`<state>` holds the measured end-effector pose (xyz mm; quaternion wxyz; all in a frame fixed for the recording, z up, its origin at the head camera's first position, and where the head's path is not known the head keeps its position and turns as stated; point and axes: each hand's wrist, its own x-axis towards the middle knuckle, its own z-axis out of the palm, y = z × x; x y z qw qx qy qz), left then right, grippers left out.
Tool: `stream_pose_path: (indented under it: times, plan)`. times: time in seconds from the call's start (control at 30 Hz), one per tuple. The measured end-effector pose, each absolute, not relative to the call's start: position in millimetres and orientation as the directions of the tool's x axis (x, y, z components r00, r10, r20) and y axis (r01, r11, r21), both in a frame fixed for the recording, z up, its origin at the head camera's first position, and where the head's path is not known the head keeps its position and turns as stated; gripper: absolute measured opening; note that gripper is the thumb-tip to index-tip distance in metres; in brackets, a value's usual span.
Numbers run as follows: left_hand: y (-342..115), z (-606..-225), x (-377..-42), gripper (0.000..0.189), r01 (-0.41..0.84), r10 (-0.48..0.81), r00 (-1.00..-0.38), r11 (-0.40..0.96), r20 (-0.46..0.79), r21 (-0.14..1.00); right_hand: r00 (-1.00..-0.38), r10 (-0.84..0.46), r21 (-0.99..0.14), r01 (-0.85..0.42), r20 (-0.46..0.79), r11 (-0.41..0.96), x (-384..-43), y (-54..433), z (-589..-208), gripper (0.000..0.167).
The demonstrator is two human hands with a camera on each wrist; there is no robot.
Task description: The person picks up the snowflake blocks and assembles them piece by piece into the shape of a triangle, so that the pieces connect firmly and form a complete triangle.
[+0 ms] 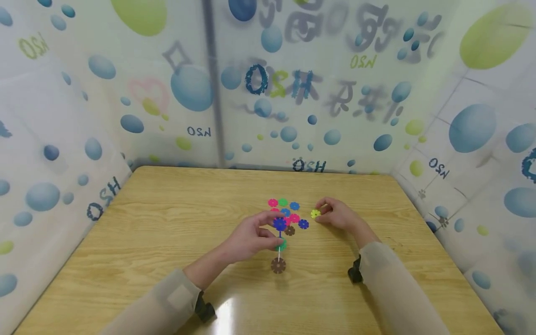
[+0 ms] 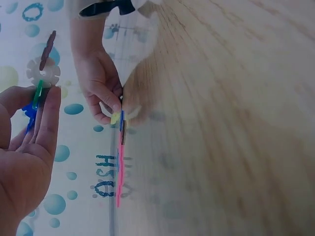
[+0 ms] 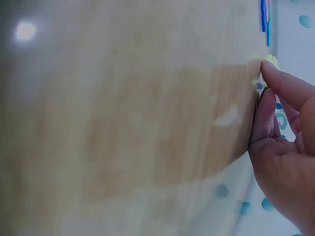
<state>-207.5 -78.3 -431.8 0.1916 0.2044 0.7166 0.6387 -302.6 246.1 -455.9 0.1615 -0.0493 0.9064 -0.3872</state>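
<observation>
1. Nearest, two sleeves (image 1: 176, 298) are reaching in over the table (image 1: 125, 223); keeping both forearms low and easy should help steady the fingers.
2. The chain (image 1: 279, 252) is hanging above the table with its brown disc (image 1: 278, 265) lying toward the person. A white disc (image 2: 51, 73) is joining it to a green disc (image 1: 284, 244), and a blue disc (image 1: 280, 224) is sitting at the far end.
3. The left hand (image 1: 253, 236) is holding the chain, its fingers and thumb closing narrowly about the green and blue discs. A light grip would likely suit best, since squeezing could twist the slotted joints; the brown end is going unsupported.
4. Beyond, the loose discs (image 1: 295, 218) are lying close together; the left hand would do well to stay above them.
5. The right hand (image 1: 338, 214) is pinching the yellow disc (image 1: 315, 214) between thumb and fingertips, just right of the loose discs. Whether it is touching the table, I cannot tell. Holding it by the rim is sensible: the opposite slots are staying exposed.
6. Farthest, a printed sheet (image 1: 268, 139) is standing behind the table.
</observation>
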Motion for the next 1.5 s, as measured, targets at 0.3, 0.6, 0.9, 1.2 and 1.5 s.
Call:
stream_pose_path:
  times: [0.3,0.6,0.9,1.2,1.5]
  plan:
    - [-80.3,-431.0,-208.1,0.069,0.062,0.540,-0.842,0.108,-0.006,0.992,-0.954,-0.240,-0.740,-0.031,-0.178,0.672,-294.6,253.5,-458.5,0.018]
    - [-79.6,-432.1,-208.4,0.066,0.074,0.548,-0.836,0.108,0.002,0.991,-0.943,-0.328,-0.850,-0.127,-0.056,0.512,-257.2,240.5,-441.6,0.020]
    - [-78.5,-431.4,-206.6,0.064,0.064,0.563,-0.826,0.126,-0.019,0.990,-0.937,-0.338,-0.917,-0.209,0.088,0.340,-216.5,208.3,-426.7,0.016]
    - [-78.9,-431.9,-203.3,0.061,0.051,0.575,-0.818,0.096,-0.014,0.994,-0.923,-0.345,-0.912,-0.280,0.170,0.299,-202.5,189.8,-422.3,0.011]
    - [-78.2,-429.4,-202.4,0.061,0.050,0.579,-0.816,0.079,-0.005,0.996,-0.917,-0.347,-0.902,-0.306,0.194,0.304,-202.5,187.1,-423.7,0.010]
